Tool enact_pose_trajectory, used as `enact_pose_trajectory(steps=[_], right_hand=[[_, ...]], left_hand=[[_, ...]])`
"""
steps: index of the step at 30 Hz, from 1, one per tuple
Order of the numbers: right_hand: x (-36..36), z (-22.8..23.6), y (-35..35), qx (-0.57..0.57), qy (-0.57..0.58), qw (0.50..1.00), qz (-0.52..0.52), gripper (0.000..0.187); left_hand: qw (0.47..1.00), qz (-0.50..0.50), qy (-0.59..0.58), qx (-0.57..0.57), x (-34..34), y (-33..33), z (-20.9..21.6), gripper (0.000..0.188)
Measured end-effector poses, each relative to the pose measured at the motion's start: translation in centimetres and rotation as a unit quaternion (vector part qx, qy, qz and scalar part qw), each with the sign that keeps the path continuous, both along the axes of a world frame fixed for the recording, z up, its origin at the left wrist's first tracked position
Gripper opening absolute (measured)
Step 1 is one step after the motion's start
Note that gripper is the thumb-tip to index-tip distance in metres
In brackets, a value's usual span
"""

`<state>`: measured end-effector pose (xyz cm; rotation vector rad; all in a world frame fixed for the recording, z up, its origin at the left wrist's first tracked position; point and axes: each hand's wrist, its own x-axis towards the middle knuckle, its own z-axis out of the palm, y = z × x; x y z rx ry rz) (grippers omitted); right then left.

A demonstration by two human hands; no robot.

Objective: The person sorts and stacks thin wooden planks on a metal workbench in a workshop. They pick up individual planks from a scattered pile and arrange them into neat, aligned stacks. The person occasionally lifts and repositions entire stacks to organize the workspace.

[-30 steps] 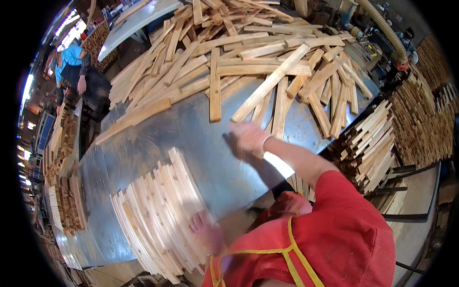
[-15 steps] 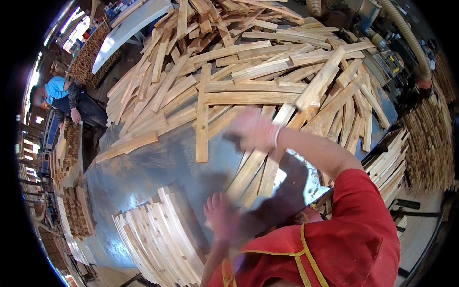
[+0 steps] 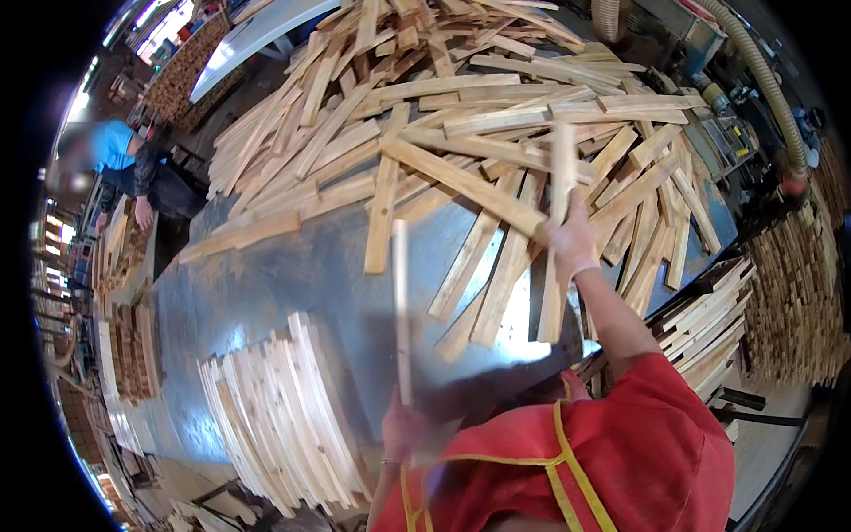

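Observation:
My left hand [image 3: 403, 429] is closed round the lower end of a narrow wooden slat [image 3: 402, 306], which stands on edge away from me over the metal table [image 3: 257, 288]. To the right, my right hand [image 3: 573, 241], a little blurred, is closed on wooden boards at the near side of the loose pile [image 3: 496, 93]. One long board [image 3: 470, 188] slants from its fingers to the far left. Another pale board [image 3: 561, 173], smeared by motion, rises beside it; I cannot tell which of the two the fingers grip. Left of my left hand lies a row of pale slats [image 3: 275, 408].
At the left a person in a blue shirt [image 3: 115, 151] stands by stacked slats [image 3: 124, 248]. More slat stacks [image 3: 709, 319] stand at the right, below a ribbed hose [image 3: 753, 62] and machinery. A white panel [image 3: 253, 44] is at the far left.
My right hand has moved right and is now among the boards, two of which have shifted. My left hand now holds a raised slat. The view has shifted slightly.

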<state>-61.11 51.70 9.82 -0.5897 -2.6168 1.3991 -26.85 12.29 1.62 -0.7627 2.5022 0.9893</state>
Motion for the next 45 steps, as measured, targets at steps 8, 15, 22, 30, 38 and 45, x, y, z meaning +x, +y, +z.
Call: enact_pose_trajectory(steps=[8, 15, 22, 30, 38, 45], right_hand=[[12.8, -3.6, -18.1, -0.202, -0.082, 0.969, 0.120, 0.106], [19.7, -0.5, -26.0, -0.206, -0.223, 0.894, 0.329, 0.093], [21.6, -4.7, -27.4, -0.236, -0.117, 0.853, 0.450, 0.068], [-5.6, -2.3, -4.7, 0.031, 0.166, 0.985, -0.034, 0.058], [-17.4, 3.6, -1.1, 0.225, -0.158, 0.955, -0.111, 0.098], [-10.6, 1.2, -2.4, 0.323, -0.084, 0.934, 0.128, 0.084]], left_hand=[[0.921, -0.035, 0.065, -0.381, 12.4, -8.1, 0.4, 0.070], [0.975, -0.013, 0.168, -0.147, 6.6, -4.3, 8.3, 0.049], [0.950, -0.042, 0.113, -0.290, 2.9, -3.8, 2.7, 0.051], [0.898, -0.010, 0.091, -0.431, 0.5, -7.5, 3.4, 0.065], [0.938, -0.132, 0.185, -0.263, -17.5, 3.0, 3.1, 0.087], [0.987, -0.070, 0.080, -0.123, -22.8, 5.6, 4.1, 0.088]])
